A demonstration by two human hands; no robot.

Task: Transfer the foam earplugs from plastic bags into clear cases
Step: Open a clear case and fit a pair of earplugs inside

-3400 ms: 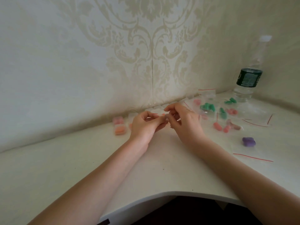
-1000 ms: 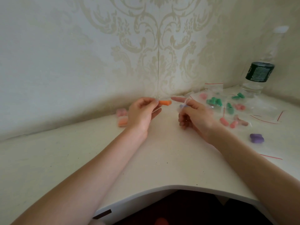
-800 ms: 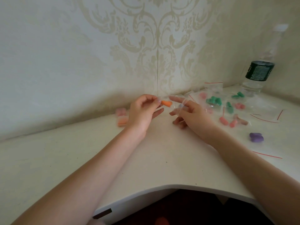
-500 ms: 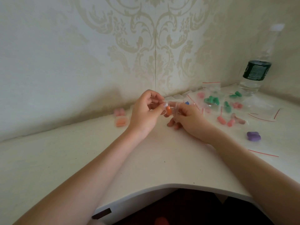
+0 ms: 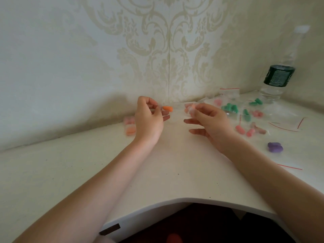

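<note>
My left hand [image 5: 149, 118] pinches a single orange foam earplug [image 5: 167, 108] between thumb and fingertips, held just above the white table. A short gap to the right, my right hand [image 5: 208, 120] pinches a small clear plastic piece [image 5: 190, 107] with a pale orange earplug inside; whether it is a bag or a case I cannot tell. Its lower fingers are stretched out. Two clear cases lie beside my left hand, one with pink plugs [image 5: 129, 120] and one with orange plugs [image 5: 130, 130].
Clear bags with red seal strips lie at the right, holding green plugs [image 5: 229, 107], pink plugs [image 5: 242, 130] and purple plugs [image 5: 275, 147]. A water bottle [image 5: 278, 78] stands in the far right corner. Wallpapered walls close the back; the table's curved front edge [image 5: 184, 199] is near me.
Half a second ago my hands met at the middle with the orange plug between them. They have drawn apart, and the left still pinches an orange plug.
</note>
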